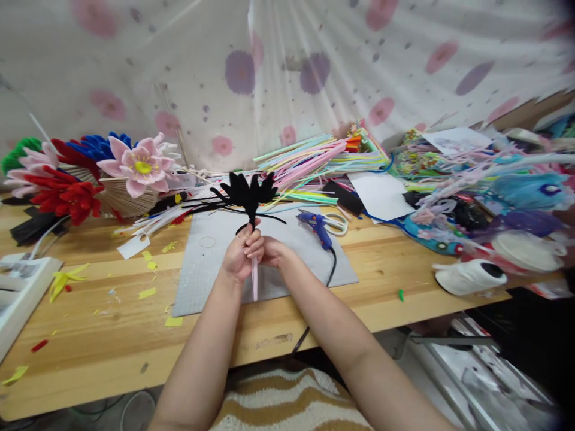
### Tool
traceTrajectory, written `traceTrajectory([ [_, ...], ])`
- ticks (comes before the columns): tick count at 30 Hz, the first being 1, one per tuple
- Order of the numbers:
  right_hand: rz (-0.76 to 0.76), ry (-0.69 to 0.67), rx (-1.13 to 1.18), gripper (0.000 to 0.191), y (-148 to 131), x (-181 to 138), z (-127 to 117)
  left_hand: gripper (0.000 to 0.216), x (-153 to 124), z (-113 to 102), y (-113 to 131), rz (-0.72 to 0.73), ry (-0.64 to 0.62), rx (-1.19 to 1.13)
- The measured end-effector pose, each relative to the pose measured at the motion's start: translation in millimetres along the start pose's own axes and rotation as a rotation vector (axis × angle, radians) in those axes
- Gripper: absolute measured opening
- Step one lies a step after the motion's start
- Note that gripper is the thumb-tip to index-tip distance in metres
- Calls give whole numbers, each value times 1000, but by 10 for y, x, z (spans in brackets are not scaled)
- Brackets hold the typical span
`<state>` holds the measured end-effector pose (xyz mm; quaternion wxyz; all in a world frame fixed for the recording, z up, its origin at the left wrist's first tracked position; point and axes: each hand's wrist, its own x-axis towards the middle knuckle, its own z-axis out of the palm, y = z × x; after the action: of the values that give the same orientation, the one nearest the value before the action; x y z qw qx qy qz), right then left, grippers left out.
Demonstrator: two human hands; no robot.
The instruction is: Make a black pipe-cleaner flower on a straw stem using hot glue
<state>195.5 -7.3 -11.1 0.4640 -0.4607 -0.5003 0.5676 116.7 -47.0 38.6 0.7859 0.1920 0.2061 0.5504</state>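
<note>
A black pipe-cleaner flower (250, 194) stands upright over the grey cutting mat (193, 281), its petals fanned out at the top. My left hand (241, 254) is closed round its stem just below the petals, and pale pink stem ends stick out beneath the fingers. Partly hidden behind it, my right hand (270, 250) meets the stem from the other side; its fingers are mostly out of sight, so I cannot tell how they sit. A loose black pipe cleaner (272, 216) lies just behind the hands.
Right of the hands are a blue glue gun (317, 227), scissors (336, 224) and a white thread spool (469, 276). Finished flowers (141, 164) lie at the left, pipe-cleaner bundles (314, 158) at the back. Yellow scraps (147, 293) and a white tray (27, 293) are at left.
</note>
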Motion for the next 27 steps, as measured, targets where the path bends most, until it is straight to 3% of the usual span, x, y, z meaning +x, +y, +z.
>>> traceTrajectory([
  [2,70,0,-105,25,-35,-33,-134,14,53,-43,-33,46,45,165],
  [3,65,66,-170,25,-73,-62,-193,12,80,-67,-55,91,86,234],
  [6,-213,362,-388,24,-286,-201,-278,10,145,-134,-124,190,205,346],
  [7,-345,375,-464,23,-380,-256,-268,9,160,-148,-145,207,231,358],
  [10,-576,70,-800,28,-655,-377,-159,12,184,-158,-190,276,289,349],
  [12,-576,-51,-1005,34,-781,-387,-70,9,186,-149,-209,350,337,345],
  [16,-479,-203,-1220,20,-890,-279,17,4,182,-174,-234,357,411,433],
  [18,-477,-214,-1212,17,-914,-210,19,6,192,-220,-236,302,376,454],
  [21,-459,-106,-1067,18,-927,-127,-3,12,220,-288,-201,198,329,398],
  [27,-250,-36,-377,27,-732,-79,-141,7,234,-263,-57,69,343,107],
])
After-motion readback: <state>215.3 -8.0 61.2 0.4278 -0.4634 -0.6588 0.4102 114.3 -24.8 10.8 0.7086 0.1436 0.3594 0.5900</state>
